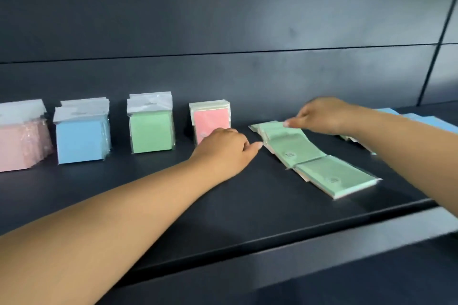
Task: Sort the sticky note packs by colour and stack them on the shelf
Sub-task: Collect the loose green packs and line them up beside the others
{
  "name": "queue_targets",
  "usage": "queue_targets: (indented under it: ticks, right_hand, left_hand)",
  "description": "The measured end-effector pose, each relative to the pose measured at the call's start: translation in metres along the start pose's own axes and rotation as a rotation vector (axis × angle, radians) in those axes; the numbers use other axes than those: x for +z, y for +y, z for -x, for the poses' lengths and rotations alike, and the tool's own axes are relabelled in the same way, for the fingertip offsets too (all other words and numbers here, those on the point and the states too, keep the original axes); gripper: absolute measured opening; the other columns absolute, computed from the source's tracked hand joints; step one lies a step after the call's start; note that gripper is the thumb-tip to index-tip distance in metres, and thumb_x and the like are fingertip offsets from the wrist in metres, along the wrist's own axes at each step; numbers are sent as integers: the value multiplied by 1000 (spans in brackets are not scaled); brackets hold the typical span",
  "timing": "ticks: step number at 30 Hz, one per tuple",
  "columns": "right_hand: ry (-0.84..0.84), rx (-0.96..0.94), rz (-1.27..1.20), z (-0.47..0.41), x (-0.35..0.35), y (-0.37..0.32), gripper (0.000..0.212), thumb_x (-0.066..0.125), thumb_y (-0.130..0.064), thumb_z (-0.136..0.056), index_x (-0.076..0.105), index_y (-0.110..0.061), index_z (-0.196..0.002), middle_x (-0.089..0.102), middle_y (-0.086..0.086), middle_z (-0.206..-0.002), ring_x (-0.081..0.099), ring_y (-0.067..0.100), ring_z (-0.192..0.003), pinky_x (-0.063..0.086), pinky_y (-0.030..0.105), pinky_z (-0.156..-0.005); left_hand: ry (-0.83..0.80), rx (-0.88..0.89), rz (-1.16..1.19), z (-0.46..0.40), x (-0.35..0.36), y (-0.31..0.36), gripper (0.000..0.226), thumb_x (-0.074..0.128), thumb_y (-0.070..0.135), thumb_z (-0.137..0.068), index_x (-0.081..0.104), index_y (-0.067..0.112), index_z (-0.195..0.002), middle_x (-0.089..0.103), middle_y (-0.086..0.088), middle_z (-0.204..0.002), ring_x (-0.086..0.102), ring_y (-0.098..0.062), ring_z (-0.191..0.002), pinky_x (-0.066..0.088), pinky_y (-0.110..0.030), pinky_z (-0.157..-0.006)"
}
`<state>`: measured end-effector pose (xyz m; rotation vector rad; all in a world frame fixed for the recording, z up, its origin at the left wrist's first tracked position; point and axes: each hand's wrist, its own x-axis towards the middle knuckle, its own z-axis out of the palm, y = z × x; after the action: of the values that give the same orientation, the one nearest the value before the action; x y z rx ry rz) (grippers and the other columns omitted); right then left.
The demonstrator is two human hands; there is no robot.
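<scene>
A dark, matt shelf (247, 210) with a flat back panel (223, 20) fills the head view. Along the back, from nine o'clock toward the centre, four groups of packs stand upright: pale pink (19, 141), blue (81, 138), green (151, 131) and coral pink (210, 119), each in glossy clear wrap with white header flaps.

At about two o'clock from the centre, loose green packs (314, 156) lie flat in an overlapping, fanned row; the packs are thin squares, slick with film. More blue packs (426, 121) lie flat at three o'clock, partly behind the forearm.

The left hand (223, 151) rests on the shelf with fingers curled loosely together, a fingertip touching the near corner of the fanned row. The right hand (319, 114) has its fingers pinched together at the far end of the same row; whether it truly grips a pack I cannot tell.

The film looks slippery, so gathering the row could let packs slide apart or off the front edge. The left hand is close to the coral stack and could tip it.
</scene>
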<state>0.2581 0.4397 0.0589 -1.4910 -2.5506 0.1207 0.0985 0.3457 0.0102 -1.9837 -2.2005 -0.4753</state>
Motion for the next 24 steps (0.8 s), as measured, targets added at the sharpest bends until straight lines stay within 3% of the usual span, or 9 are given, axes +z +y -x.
queue_targets:
  ticks: [3,5,6,9,12,16,20,24]
  right_hand:
    - [-50,114,-30,18,13,29,56,46,-57,-87,67,-7,-96,63,8,-102,56,23,-94,40,31,-79]
    - [-86,172,-82,21,21,44,53,47,-61,-84,58,-11,-72,57,3,-82,52,17,-74,37,29,-66]
    - [-107,186,-115,21,24,47,52,46,-61,-85,53,-13,-69,52,0,-77,49,15,-70,34,27,-62]
    - [-155,169,-182,19,27,57,50,44,-62,-86,57,-13,-86,53,1,-88,50,19,-83,34,29,-72]
    - [-217,98,-226,12,28,69,53,46,-64,-83,59,-13,-83,55,3,-85,51,21,-80,37,30,-72]
    - [-243,16,-375,-5,27,82,56,50,-58,-85,60,-10,-111,57,0,-98,57,19,-93,48,29,-84]
    - [-290,-27,-486,-30,26,90,41,52,-50,-88,54,-12,-104,56,-1,-90,56,17,-92,48,27,-79]
    - [-374,23,-643,-65,23,89,38,53,-44,-90,50,-7,-102,50,4,-83,51,21,-94,44,31,-81]
  left_hand:
    - [-77,-36,103,-8,12,21,53,33,49,-95,64,8,-105,57,-9,-117,49,-26,-112,40,-32,-92]
    - [-164,-107,70,-13,19,34,62,27,54,-95,59,4,-115,52,-16,-127,45,-31,-119,36,-33,-95]
    - [-220,-150,40,-15,21,39,67,23,56,-95,56,3,-120,49,-19,-131,43,-33,-122,35,-33,-97]
    - [-315,-230,8,-21,25,54,70,16,57,-95,48,6,-132,45,-19,-139,40,-32,-128,31,-32,-102]
    - [-315,-260,16,-29,34,59,64,17,56,-96,44,16,-137,43,-14,-142,38,-30,-131,30,-31,-106]
    - [-292,-371,1,-35,50,57,63,20,64,-90,39,30,-140,42,-9,-142,33,-31,-133,31,-41,-108]
    - [-295,-422,93,-35,45,70,53,22,52,-97,44,26,-137,44,-6,-142,36,-27,-132,30,-30,-107]
    - [-241,-573,240,-42,39,67,63,25,60,-93,53,19,-131,47,-3,-141,42,-25,-129,33,-31,-104]
